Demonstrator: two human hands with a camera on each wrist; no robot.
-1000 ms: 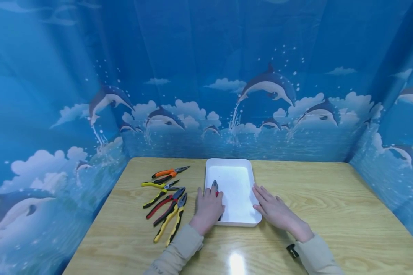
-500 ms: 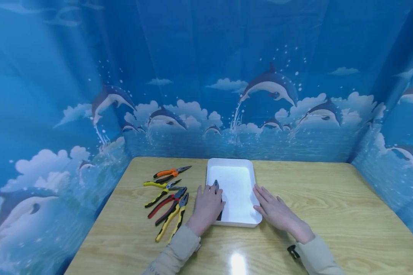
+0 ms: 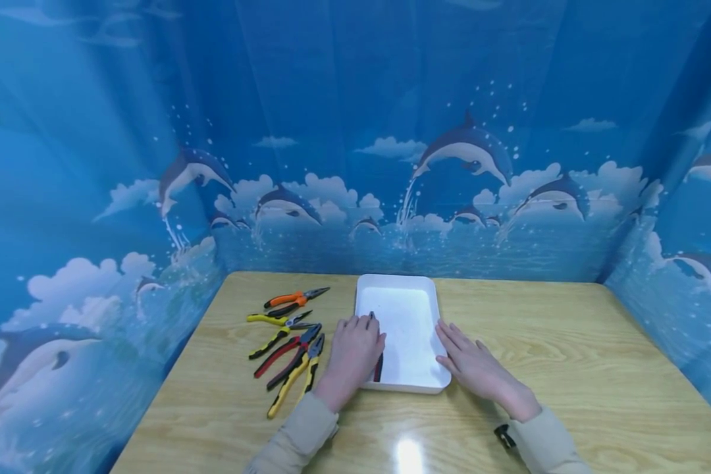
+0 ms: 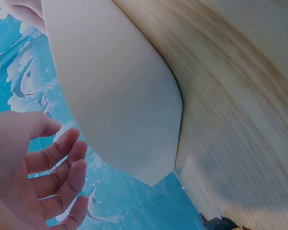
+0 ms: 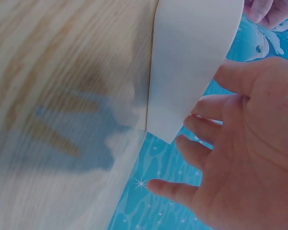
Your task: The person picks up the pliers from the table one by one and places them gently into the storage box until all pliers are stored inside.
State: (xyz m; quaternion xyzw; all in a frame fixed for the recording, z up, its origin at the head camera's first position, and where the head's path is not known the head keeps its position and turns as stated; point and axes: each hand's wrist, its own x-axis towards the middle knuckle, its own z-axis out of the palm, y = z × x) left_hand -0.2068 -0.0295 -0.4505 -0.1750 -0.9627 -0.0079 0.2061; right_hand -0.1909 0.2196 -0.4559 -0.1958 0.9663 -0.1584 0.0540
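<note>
A white tray [image 3: 411,342] sits on the table, and a pair of pliers with dark and red handles [image 3: 378,370] lies along its left side, partly hidden under my left hand. That left hand [image 3: 353,349] is over the tray's left edge. In the left wrist view the left hand [image 4: 43,177] has loosely bent fingers with nothing between them, beside the white tray wall [image 4: 115,91]. My right hand [image 3: 480,365] rests its fingertips on the tray's right rim. The right wrist view shows that right hand [image 5: 245,139] with fingers spread against the tray wall [image 5: 192,52].
Left of the tray lie orange-handled pliers [image 3: 284,300], yellow-and-black long-nose pliers [image 3: 281,322], red-and-black pliers [image 3: 280,355] and yellow-and-black pliers [image 3: 290,388]. The wooden table [image 3: 569,349] extends right of the tray. A blue dolphin-print curtain [image 3: 343,131] surrounds it.
My left hand has drawn back slightly to the left, and more of the pliers' handle shows in the tray. The right hand has stayed at the rim.
</note>
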